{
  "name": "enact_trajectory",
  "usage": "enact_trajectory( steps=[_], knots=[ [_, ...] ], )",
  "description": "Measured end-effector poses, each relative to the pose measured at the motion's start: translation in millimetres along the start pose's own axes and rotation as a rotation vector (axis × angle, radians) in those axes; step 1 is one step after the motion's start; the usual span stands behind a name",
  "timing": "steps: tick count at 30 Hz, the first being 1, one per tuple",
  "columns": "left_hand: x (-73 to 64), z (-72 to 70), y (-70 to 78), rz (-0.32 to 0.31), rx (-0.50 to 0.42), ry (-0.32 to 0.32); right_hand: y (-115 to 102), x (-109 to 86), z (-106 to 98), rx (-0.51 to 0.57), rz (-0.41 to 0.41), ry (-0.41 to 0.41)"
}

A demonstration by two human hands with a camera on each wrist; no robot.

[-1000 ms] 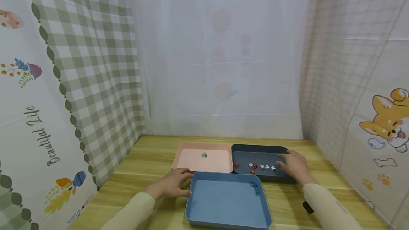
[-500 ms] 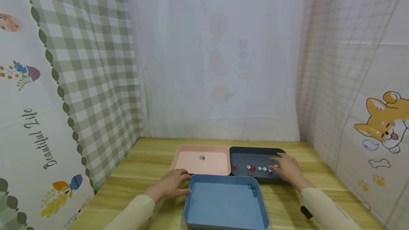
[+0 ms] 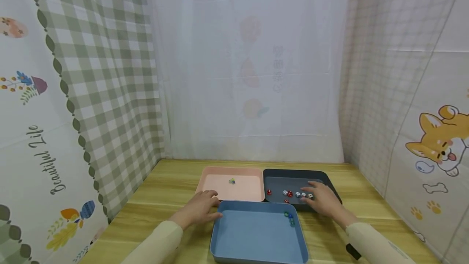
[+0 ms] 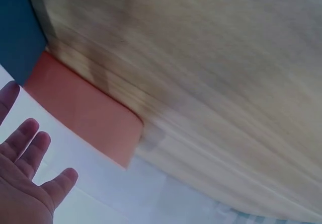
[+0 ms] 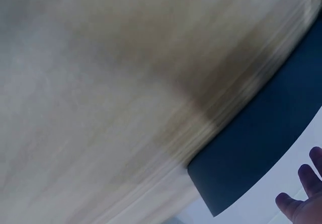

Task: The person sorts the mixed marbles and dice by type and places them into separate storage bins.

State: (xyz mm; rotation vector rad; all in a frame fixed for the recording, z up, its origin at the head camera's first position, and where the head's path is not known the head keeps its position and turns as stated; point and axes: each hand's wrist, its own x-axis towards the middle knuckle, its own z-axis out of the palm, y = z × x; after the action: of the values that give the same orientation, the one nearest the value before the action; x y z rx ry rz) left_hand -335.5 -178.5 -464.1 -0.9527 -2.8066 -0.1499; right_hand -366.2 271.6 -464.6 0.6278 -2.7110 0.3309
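My right hand [image 3: 322, 200] hovers over the front right of a dark tray [image 3: 282, 174], thumb and fingers apart near the rightmost white die [image 3: 310, 196]. Also in that tray are more white dice and several red dice [image 3: 290, 194]. At the upper left corner of a blue tray [image 3: 256, 235], my left hand [image 3: 198, 208] holds nothing, its fingers spread and loosely bent. Small green and blue pieces [image 3: 291, 217] lie along the blue tray's right side. In the left wrist view the left hand's fingers [image 4: 59, 183] are extended.
A pink tray [image 3: 216, 178] with a small yellow and blue cluster [image 3: 232, 181] touches or nearly touches the dark tray, behind the blue one. All stand on a wood-grain table [image 3: 154, 199]. Curtains [image 3: 253, 93] enclose the back and sides.
My right hand has moved left and towards me within the dark tray, from the right end to the rightmost white dice. The left hand has barely shifted. The camera view shifted slightly.
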Motion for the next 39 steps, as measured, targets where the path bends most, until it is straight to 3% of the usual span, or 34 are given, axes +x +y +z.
enact_trajectory(
  steps=[8, 16, 24, 32, 39],
  knots=[
    [13.2, -1.6, 11.5, -0.021, 0.018, 0.015, -11, -8.5, 3, 0.028, -0.049, -0.044],
    [26.5, -10.3, 26.9, 0.017, 0.02, 0.033, -22, -16.8, 2, 0.101, -0.075, -0.083],
    [39.8, -15.3, 37.8, 0.043, 0.037, 0.015, -27, -24.5, -3, 0.098, -0.134, -0.052],
    [62.3, -20.5, 57.6, 0.022, 0.038, -0.041, -25, -30.7, -2, 0.1, -0.179, -0.05],
    [87.9, -22.9, 82.9, 0.059, 0.031, -0.035, -25, -31.7, 0, 0.11, -0.162, -0.086]
  ],
)
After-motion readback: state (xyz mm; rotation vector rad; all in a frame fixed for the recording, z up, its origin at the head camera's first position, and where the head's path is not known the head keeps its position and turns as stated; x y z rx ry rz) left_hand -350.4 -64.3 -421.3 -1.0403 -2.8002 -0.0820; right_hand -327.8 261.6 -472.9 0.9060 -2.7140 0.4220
